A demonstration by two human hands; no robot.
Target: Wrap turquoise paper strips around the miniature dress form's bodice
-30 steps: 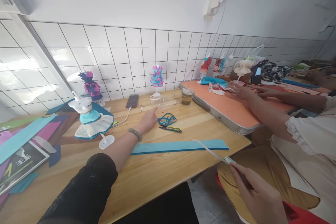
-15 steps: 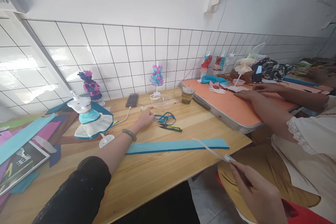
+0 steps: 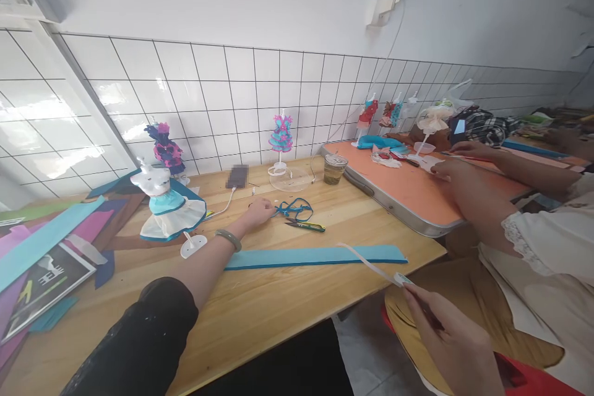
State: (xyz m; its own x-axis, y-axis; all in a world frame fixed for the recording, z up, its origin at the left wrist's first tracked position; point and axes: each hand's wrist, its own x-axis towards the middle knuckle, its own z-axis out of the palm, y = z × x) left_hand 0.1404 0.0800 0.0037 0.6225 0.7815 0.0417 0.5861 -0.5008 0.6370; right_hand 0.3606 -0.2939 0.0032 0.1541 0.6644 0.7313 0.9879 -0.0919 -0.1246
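My left hand (image 3: 258, 214), with a bangle on the wrist, rests on the wooden table with its fingers curled in. Its fingertips meet the end of a tangled blue ribbon (image 3: 297, 207); a small dark tip shows at its far side, and what lies under the fingers is hidden. Beside the ribbon are thread snips (image 3: 304, 226) with yellow-green handles. At the lower right, my right hand (image 3: 452, 331) pinches a small white piece from which a thin whitish tape (image 3: 366, 262) extends. The tape's far end lies over a long light-blue fabric strip (image 3: 301, 257).
A dressed mini mannequin (image 3: 169, 207) stands left, near coloured fabric sheets (image 3: 88, 223). Toward the wall are another mannequin (image 3: 281, 136), a power bank (image 3: 237, 176) with cable and a cup (image 3: 334, 170). A co-worker's hands (image 3: 439, 167) are over the orange table (image 3: 417, 198) at right.
My left hand's fingers have gone from pointing outward to curled down by the ribbon. My right hand still holds the tape piece. The view has shifted slightly left.
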